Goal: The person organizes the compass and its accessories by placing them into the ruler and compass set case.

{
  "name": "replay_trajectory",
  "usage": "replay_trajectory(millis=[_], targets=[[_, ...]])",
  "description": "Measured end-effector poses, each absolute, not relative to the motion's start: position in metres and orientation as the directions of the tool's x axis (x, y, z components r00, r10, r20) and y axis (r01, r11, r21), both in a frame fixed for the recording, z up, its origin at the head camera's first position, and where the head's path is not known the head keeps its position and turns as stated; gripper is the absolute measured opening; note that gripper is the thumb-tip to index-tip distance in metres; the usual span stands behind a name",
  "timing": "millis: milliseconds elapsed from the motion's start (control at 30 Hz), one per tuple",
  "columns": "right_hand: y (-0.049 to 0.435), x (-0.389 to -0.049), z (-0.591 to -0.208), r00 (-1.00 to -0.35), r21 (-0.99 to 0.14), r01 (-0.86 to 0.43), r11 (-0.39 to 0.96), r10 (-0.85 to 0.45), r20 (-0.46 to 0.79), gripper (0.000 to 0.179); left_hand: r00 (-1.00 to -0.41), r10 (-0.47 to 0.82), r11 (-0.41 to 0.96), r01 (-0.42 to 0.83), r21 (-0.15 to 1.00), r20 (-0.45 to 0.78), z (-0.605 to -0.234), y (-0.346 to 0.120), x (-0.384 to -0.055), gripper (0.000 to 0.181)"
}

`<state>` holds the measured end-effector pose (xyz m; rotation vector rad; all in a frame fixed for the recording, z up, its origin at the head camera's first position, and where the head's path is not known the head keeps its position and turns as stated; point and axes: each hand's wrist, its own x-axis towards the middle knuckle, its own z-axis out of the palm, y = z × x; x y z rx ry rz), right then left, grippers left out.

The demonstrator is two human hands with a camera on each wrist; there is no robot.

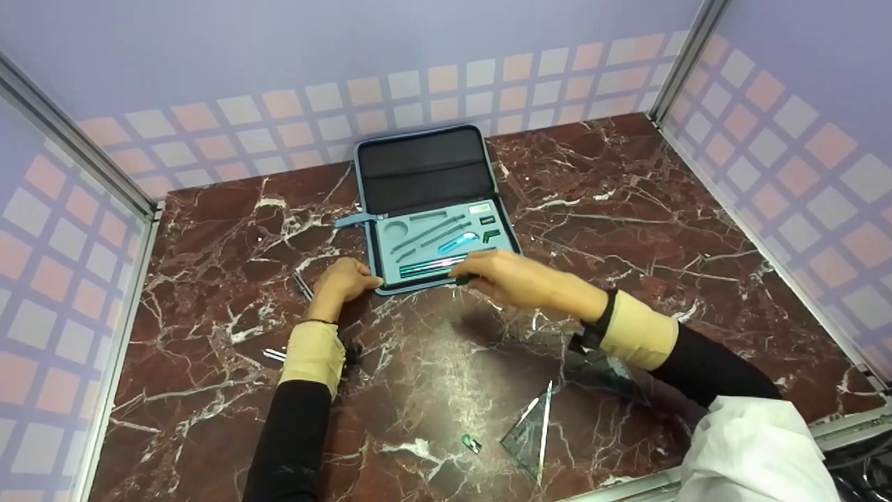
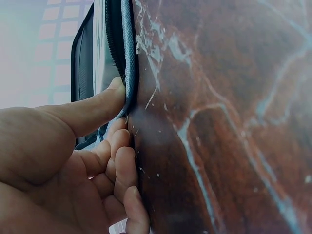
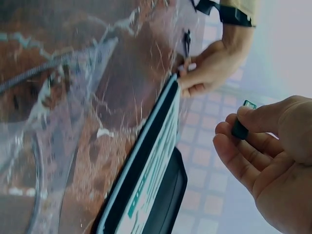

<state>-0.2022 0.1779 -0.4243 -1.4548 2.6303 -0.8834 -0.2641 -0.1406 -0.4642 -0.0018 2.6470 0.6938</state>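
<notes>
We've got our right fingers (image 3: 235, 157) pinched on a little dark-green piece (image 3: 239, 130) by the near edge of the case (image 1: 418, 286). Probably light, hard and slick, so we'd grip its sides. Our left fingers (image 2: 125, 168) clamp the case's near-left corner; likely a stiff-ish rim there.

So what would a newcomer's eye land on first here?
Likely the open blue case at the back of the marbled table, its near left corner pinched by the left hand. Next, the small green piece in the right hand near the case. Up front lies a clear triangle.
</notes>
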Motion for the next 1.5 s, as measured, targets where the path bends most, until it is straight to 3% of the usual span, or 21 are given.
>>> replay_trajectory(millis=[300, 667, 1100, 1500], targets=[[0.193, -0.227, -0.425, -0.636, -0.498, -0.73, 0.468, -0.731, 0.246, 0.032, -0.917, 0.094, 0.878, -0.107, 0.466, -0.388, -0.463, -0.14, -0.264, 0.039], [0.207, -0.246, -0.43, -0.668, -0.483, -0.716, 0.505, -0.697, 0.262, 0.026, -0.921, 0.097, 0.87, -0.105, 0.482, -0.377, -0.464, -0.141, -0.263, 0.04], [0.215, -0.256, -0.428, -0.744, -0.54, -0.618, 0.571, -0.647, 0.167, 0.031, -0.92, 0.097, 0.872, -0.105, 0.478, -0.379, -0.464, -0.142, -0.262, 0.038], [0.193, -0.293, -0.43, -0.778, -0.532, -0.605, 0.593, -0.582, 0.236, 0.021, -0.918, 0.096, 0.872, -0.108, 0.478, -0.384, -0.464, -0.142, -0.264, 0.041]])
